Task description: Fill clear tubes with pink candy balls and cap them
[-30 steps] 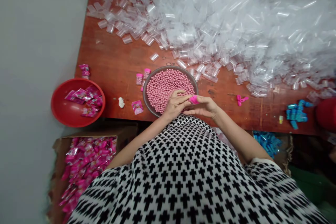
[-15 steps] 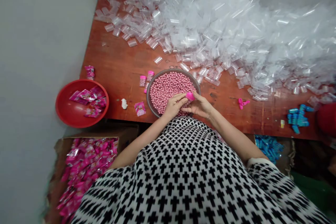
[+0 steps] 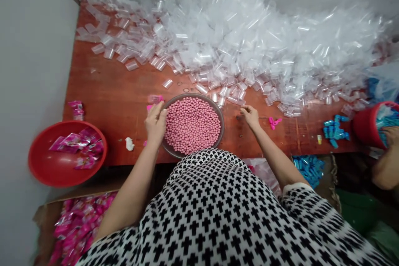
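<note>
My left hand [image 3: 156, 122] is at the left rim of a grey bowl [image 3: 222, 126] full of pink beads [image 3: 192, 124]. Its fingers are curled together by some pink-capped clear jars [image 3: 155, 99], and the hand hides what lies in its grasp. To the right of the bowl, my right hand [image 3: 250, 115] hovers over the wooden table, its fingers loosely bent and slightly apart, with nothing visible in them. Clear plastic tubes [image 3: 235, 97] lie just beyond it. Some pink caps [image 3: 274, 122] rest farther right.
A huge heap of clear tubes [image 3: 218, 41] covers the back. A red basin [image 3: 62, 170] with pink packets stands left, above a box of pink packets [image 3: 77, 224]. Blue tubes [image 3: 336, 131] lie right, near a red bucket [image 3: 364, 126] and another person's arm [image 3: 386, 162].
My hands have parted from over the beads: the left moved left to the jars, the right moved right. The pink cap is no longer seen between them. The view has shifted right.
</note>
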The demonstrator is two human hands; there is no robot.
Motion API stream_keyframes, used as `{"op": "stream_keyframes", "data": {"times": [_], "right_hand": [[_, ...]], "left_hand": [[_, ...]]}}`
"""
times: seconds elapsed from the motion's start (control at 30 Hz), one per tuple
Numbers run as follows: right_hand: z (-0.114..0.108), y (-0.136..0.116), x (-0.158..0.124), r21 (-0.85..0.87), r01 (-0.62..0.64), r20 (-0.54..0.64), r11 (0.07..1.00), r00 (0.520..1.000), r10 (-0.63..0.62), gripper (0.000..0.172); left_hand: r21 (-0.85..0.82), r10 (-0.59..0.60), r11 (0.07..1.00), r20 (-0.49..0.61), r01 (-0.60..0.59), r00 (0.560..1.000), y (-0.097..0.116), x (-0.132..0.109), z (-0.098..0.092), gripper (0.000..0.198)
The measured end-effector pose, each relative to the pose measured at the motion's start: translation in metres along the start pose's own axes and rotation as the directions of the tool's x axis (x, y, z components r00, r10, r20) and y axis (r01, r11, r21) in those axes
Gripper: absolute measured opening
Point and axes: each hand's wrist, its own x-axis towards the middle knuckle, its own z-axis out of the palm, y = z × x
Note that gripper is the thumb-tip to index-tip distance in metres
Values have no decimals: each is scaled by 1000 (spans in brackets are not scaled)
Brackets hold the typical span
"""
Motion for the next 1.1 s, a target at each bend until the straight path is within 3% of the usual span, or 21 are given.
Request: {"op": "stream_keyframes", "data": {"times": [0.07,0.2,0.3,0.4,0.5,0.6,0.67,0.8,0.93,1.0,1.1], "right_hand": [[-4,6,23,-70,11,-51,997,999,-15,15],[2,19,29,-125,0,-50,992,999,-6,11],[13,33,-10,-86,-33,-34,996,999,30,11],[29,50,-70,8,-76,-68,997,995,76,13],[46,68,-136,138,-136,-159,981,975,157,14],[62,90,-200,284,-214,-271,935,917,292,13],[71,107,-243,378,-261,-349,888,848,398,15],[78,136,-328,504,-313,-493,805,661,566,23],[65,164,-388,551,-350,-571,758,505,648,27],[49,184,-400,556,-373,-581,743,464,669,27],[20,219,-397,538,-420,-580,731,445,683,25]], "left_hand": [[48,-19,999,-46,22,999,14,-7,9,41],[79,40,996,90,-47,995,42,-27,29,38],[80,22,996,230,-42,973,58,-49,41,35],[24,10,999,431,-22,902,68,-71,49,36],[-40,29,999,644,-4,764,73,-86,56,36],[-96,63,995,792,21,608,75,-96,65,38],[-109,68,992,868,56,492,76,-105,75,40],[-116,92,989,968,93,232,81,-142,102,43],[-131,131,990,991,52,10,89,-190,130,40],[-137,137,991,989,-7,-52,93,-209,147,37],[-151,135,970,986,-193,-93,99,-230,180,33]]}}
